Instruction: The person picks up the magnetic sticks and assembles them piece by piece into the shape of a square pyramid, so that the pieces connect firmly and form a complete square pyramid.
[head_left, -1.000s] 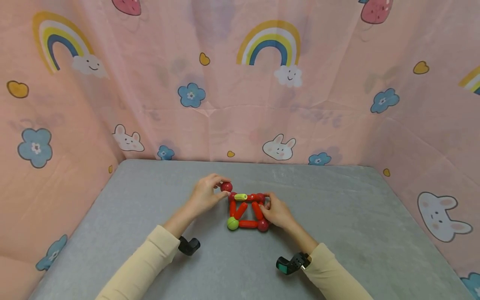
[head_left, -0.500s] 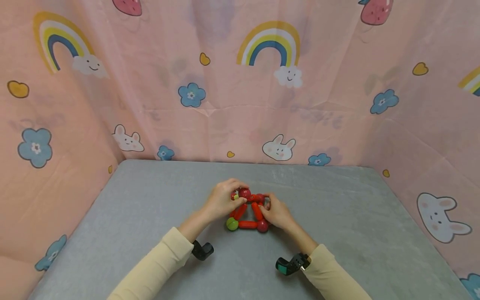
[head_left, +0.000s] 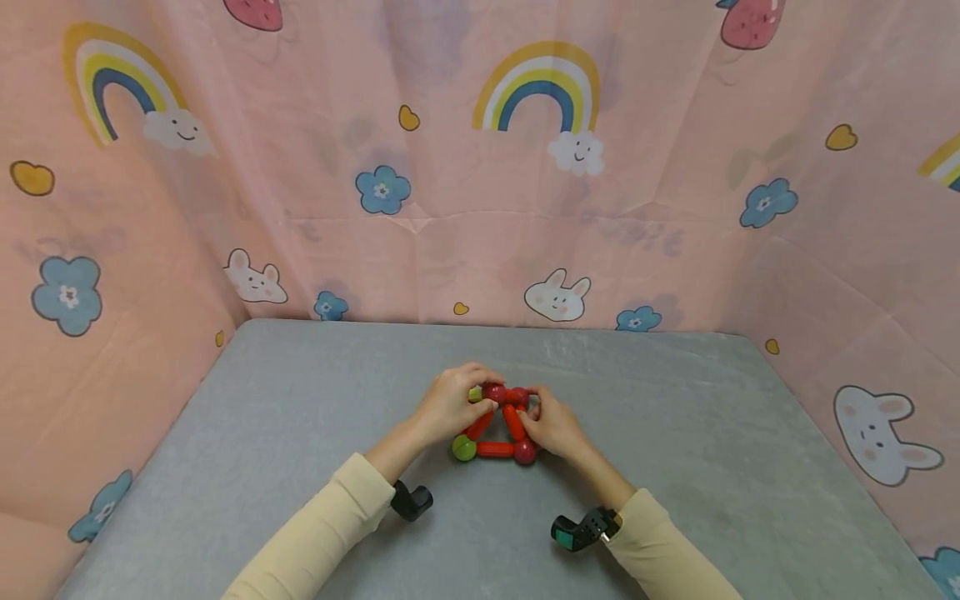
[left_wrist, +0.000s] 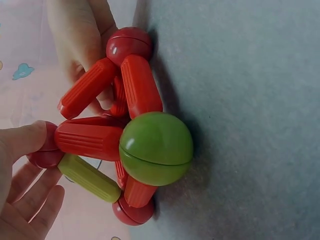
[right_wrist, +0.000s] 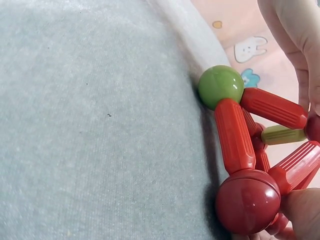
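A frame of red magnetic rods and balls stands on the grey table, with a green ball (head_left: 464,448) at its near left corner and a dark red ball (right_wrist: 247,202) at its near right corner. My left hand (head_left: 446,404) pinches another red ball (left_wrist: 46,145) at the raised top between thumb and fingers. In the left wrist view, a red rod (left_wrist: 90,140) and a yellow-green rod (left_wrist: 90,178) meet that ball. On the frame's right side, my right hand (head_left: 555,423) grips it with thumb and fingers; its fingertips are partly hidden behind the rods.
The grey tabletop (head_left: 300,417) surrounds the frame. Pink patterned cloth (head_left: 450,250) hangs behind and along both sides. A black wrist camera (head_left: 412,502) sits at the left wrist, another black camera (head_left: 585,529) at the right.
My left hand has carried the red ball rightward from the frame's back left corner to above its middle, then lowered it slightly onto the rod ends. My right hand stays put.
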